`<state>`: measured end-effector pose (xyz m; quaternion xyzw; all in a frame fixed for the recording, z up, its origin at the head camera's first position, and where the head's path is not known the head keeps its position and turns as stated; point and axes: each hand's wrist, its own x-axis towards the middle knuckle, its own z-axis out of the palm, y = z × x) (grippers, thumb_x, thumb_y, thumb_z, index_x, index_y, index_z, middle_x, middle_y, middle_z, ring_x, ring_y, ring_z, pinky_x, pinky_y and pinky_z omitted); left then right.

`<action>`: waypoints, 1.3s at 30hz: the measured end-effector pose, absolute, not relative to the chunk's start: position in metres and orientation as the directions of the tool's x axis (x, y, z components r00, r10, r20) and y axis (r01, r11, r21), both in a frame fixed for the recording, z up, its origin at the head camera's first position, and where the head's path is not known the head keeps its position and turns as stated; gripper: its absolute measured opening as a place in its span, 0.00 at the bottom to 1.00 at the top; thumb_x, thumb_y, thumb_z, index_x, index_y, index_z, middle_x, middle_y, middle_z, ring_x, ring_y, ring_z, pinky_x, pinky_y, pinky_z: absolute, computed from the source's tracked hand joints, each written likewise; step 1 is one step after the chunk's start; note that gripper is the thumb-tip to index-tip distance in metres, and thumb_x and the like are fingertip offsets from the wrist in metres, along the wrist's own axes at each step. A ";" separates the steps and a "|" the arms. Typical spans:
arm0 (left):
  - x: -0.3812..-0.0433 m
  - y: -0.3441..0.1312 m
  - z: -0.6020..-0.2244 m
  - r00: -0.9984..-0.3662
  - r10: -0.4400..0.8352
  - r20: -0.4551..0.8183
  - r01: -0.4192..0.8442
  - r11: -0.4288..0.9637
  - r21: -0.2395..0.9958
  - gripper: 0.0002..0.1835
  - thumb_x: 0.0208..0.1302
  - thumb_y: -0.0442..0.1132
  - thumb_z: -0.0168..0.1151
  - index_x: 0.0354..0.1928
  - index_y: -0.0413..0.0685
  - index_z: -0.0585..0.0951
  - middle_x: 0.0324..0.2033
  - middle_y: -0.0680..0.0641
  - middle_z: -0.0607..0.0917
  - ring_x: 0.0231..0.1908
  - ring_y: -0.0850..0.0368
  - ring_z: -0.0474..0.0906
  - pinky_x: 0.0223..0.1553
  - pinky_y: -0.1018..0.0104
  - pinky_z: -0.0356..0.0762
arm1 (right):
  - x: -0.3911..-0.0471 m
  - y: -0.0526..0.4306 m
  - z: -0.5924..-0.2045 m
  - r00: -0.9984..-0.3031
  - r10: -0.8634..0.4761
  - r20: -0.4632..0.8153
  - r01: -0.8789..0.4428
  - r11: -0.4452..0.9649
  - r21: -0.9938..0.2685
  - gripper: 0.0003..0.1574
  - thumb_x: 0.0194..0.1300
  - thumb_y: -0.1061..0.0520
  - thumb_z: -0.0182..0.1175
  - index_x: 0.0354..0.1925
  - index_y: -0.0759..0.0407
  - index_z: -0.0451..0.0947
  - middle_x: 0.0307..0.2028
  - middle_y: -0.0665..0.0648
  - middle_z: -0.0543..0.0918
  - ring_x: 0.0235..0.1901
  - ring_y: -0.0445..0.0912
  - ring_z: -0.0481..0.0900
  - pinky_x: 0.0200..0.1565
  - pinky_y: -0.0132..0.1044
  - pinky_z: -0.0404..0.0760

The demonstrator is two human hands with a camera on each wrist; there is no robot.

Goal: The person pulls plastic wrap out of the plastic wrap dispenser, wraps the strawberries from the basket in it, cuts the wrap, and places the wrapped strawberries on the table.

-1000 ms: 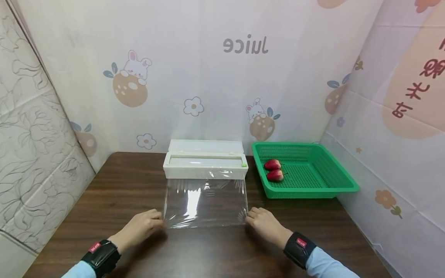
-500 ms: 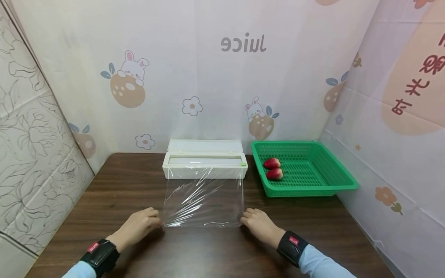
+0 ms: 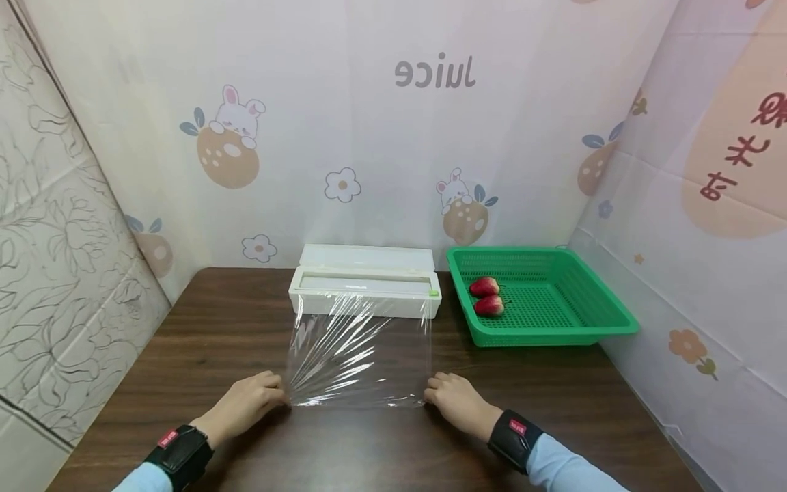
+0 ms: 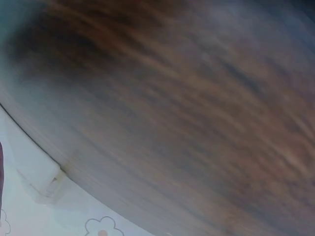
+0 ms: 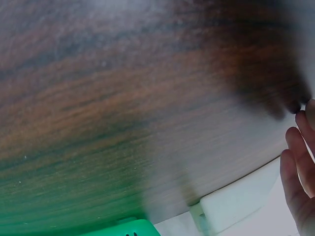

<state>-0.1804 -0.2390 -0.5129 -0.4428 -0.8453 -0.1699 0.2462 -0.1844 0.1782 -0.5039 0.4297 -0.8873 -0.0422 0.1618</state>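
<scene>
Film [image 3: 384,365] stretching from the white box [image 3: 393,307] over the table [image 3: 363,454] is more creased than a second ago, and the right hand [image 3: 456,403] sits further inward, so its pull looks less even. Curled fingers of that hand and the left hand [image 3: 249,403] seem to pinch the near corners; the fingertips are partly hidden.

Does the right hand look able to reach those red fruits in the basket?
Probably yes: the red fruits lie uncovered in the open basket, though the right hand seems to pinch clear film.
</scene>
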 end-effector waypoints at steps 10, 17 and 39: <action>-0.181 -0.242 -0.518 -0.484 0.691 0.537 0.835 0.548 0.046 0.11 0.44 0.29 0.67 0.28 0.56 0.85 0.28 0.62 0.76 0.31 0.68 0.71 0.30 0.77 0.70 | -0.185 0.175 -0.503 -0.581 -0.773 0.255 -0.748 0.631 0.205 0.07 0.50 0.63 0.63 0.25 0.51 0.81 0.27 0.46 0.74 0.30 0.40 0.70 0.29 0.33 0.73; -0.173 -0.244 -0.519 -0.520 0.735 0.436 0.822 0.568 0.024 0.09 0.53 0.32 0.64 0.36 0.51 0.85 0.35 0.58 0.79 0.38 0.63 0.75 0.36 0.69 0.76 | -0.183 0.177 -0.504 -0.540 -0.797 0.269 -0.767 0.598 0.233 0.02 0.51 0.58 0.64 0.24 0.52 0.81 0.25 0.46 0.75 0.28 0.41 0.71 0.26 0.32 0.70; -0.163 -0.251 -0.521 -0.558 0.718 0.416 0.801 0.598 0.041 0.13 0.48 0.31 0.67 0.38 0.51 0.85 0.40 0.53 0.78 0.41 0.60 0.76 0.38 0.65 0.77 | -0.171 0.184 -0.503 -0.575 -0.774 0.264 -0.767 0.623 0.156 0.08 0.52 0.52 0.65 0.32 0.53 0.82 0.31 0.47 0.77 0.33 0.40 0.73 0.34 0.34 0.76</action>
